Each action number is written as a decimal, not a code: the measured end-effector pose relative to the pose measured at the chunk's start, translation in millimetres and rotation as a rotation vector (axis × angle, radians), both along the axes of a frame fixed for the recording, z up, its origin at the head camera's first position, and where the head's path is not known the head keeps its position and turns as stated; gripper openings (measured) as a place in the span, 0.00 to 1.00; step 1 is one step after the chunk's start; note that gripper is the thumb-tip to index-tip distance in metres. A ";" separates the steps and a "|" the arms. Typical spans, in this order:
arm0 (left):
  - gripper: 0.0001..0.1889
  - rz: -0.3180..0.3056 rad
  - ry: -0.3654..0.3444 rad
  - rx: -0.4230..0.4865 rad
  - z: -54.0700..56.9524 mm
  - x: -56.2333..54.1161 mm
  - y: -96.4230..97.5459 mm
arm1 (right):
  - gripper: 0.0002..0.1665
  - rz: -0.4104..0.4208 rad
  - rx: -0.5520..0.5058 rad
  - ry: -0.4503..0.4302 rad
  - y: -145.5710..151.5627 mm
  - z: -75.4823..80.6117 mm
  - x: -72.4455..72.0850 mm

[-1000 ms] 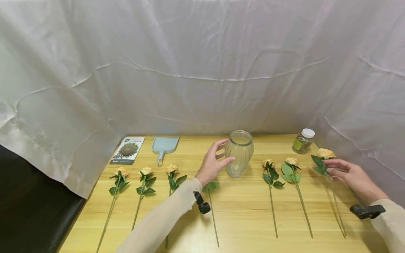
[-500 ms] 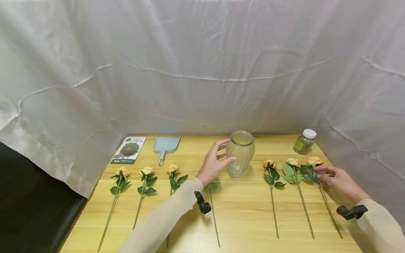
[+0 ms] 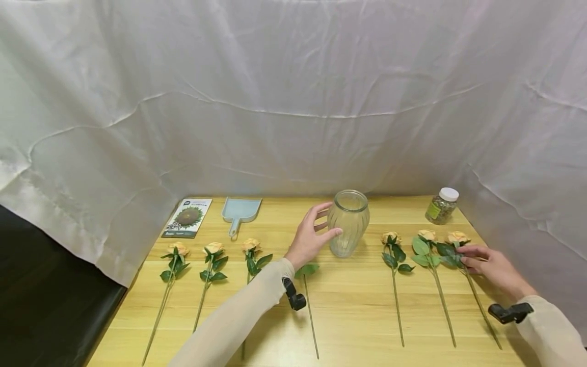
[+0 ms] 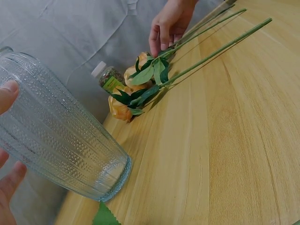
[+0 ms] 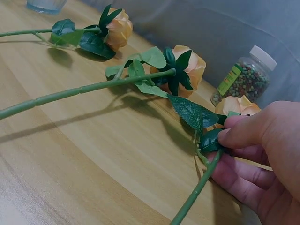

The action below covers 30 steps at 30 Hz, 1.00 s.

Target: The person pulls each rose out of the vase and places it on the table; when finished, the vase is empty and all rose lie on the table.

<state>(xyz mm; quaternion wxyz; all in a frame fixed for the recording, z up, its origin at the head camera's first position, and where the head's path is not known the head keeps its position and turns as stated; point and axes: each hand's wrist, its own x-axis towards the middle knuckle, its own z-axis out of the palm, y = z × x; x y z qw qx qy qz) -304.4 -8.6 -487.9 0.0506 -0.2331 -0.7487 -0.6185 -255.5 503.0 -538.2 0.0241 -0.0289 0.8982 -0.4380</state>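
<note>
A clear ribbed glass vase (image 3: pixel 352 227) stands upright near the middle of the table. My left hand (image 3: pixel 308 240) holds it from the left, thumb in front and fingers around the side. At the far right, my right hand (image 3: pixel 490 267) pinches a yellow artificial rose (image 3: pixel 458 237) at its leaves, just below the bloom. Its green stem (image 5: pixel 199 185) slants down towards the table's near side. Two more yellow roses lie just left of it, a nearer one (image 3: pixel 426 247) and another (image 3: pixel 391 247). The pinched rose's bloom is partly hidden behind my hand in the right wrist view.
A white-lidded jar (image 3: pixel 442 206) of small coloured pellets stands at the back right. Three roses lie on the left, one (image 3: pixel 212 255) among them; a leafed stem (image 3: pixel 309 306) lies below my left hand. A blue dustpan (image 3: pixel 240 209) and a sunflower packet (image 3: pixel 187 218) lie at the back left.
My right hand has brought the rightmost rose down and leftward beside its neighbour, then shifted it very slightly right. The left hand and the vase have stayed in place.
</note>
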 end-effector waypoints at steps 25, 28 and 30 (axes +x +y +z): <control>0.37 0.010 0.010 -0.009 0.7 0.8 0.7 | 0.30 -0.144 0.106 0.023 1.5 3.1 1.8; 0.37 0.017 0.017 -0.021 0.0 0.5 1.3 | 0.32 -0.151 0.138 -0.010 0.5 6.9 2.9; 0.37 0.018 0.022 -0.028 -0.4 0.2 1.5 | 0.33 -0.160 0.153 -0.012 0.1 8.0 4.0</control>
